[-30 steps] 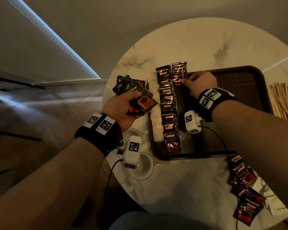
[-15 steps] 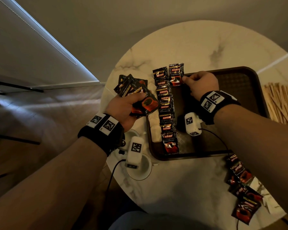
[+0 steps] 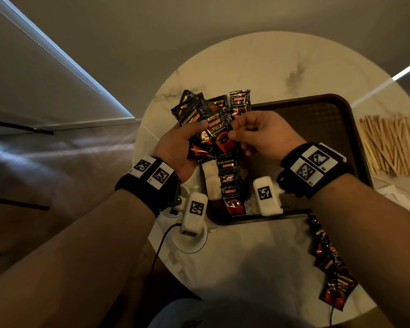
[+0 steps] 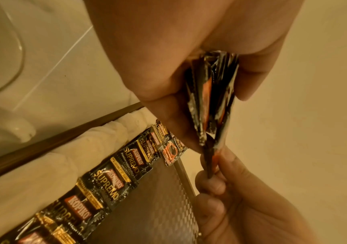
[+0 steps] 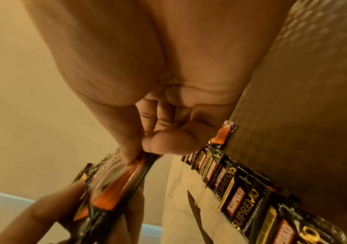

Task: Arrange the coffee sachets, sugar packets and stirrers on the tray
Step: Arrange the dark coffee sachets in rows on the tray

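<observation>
My left hand [image 3: 179, 145] grips a fanned bunch of black-and-orange coffee sachets [image 3: 197, 114] above the tray's left edge; the left wrist view shows the bunch [image 4: 212, 92] edge-on. My right hand [image 3: 258, 133] pinches the lower corner of the front sachet [image 3: 219, 136] of that bunch between thumb and forefinger, also seen as the pinched sachet [image 5: 114, 181]. A row of coffee sachets [image 3: 230, 183] overlaps down the left side of the brown tray [image 3: 317, 119]. White sugar packets [image 3: 211, 185] lie beside that row, at the tray's left rim.
Wooden stirrers [image 3: 391, 143] lie in a pile on the round marble table [image 3: 246, 268], right of the tray. More coffee sachets [image 3: 331, 268] trail along the table's right front edge. A white saucer [image 3: 189, 237] sits at the table's left front, under my left wrist.
My right hand left the top sachet of the tray's row and moved left to pinch a sachet in the left hand's bunch. The left hand shifted right, over the tray's edge.
</observation>
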The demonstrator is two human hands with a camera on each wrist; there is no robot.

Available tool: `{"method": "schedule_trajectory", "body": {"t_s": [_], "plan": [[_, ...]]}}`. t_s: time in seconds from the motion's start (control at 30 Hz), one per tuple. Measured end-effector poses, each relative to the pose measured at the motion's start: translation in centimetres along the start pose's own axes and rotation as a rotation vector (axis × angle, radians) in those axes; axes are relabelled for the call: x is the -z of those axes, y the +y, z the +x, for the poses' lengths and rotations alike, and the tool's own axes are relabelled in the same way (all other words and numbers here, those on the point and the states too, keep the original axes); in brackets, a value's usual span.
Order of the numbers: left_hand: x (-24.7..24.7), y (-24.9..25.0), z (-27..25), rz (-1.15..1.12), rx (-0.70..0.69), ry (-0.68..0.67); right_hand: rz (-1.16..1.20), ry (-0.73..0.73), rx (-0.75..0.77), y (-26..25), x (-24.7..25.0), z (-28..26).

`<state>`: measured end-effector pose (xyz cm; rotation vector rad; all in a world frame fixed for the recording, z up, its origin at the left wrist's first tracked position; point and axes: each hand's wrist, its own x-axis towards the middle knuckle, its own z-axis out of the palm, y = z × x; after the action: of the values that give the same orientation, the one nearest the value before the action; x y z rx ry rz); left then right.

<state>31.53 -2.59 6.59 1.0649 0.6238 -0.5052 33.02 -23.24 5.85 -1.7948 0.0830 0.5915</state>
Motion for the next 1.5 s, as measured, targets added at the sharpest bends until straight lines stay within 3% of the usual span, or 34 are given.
{"method": "schedule_trajectory", "body": {"t_s": [0.1,0.17,0.27,0.33,0.5,0.97,1.5], "plan": [[0.3,0.3,0.2,-0.032,0.002,0.069,0.166,0.04,0.008,0.9,0.2,0.2],[0.8,0.5,0.5,-0.007,-0.033,0.088,0.252,0.158,-0.005,1.9,0.9,0.7],[1.7,0.5,0.6,0.021,-0.057,0.094,0.144,0.398,-0.082,3.7,2.4,2.0],[2.4,0.4,0.6,0.024,-0.056,0.111,0.026,0.467,-0.124,4.9,3.2,3.0],[3.5,0.2,0.4,0.035,-0.05,0.159,-0.152,0.429,-0.187,6.1,3.1,5.3],[3.8,-0.3,0.4,0.013,-0.014,0.121,-0.257,0.517,-0.265,5.9,1.4,6.6],[3.1,-0.9,0.9,0.069,-0.025,0.107,-0.277,0.517,-0.196,5.1,1.7,5.9]]}}
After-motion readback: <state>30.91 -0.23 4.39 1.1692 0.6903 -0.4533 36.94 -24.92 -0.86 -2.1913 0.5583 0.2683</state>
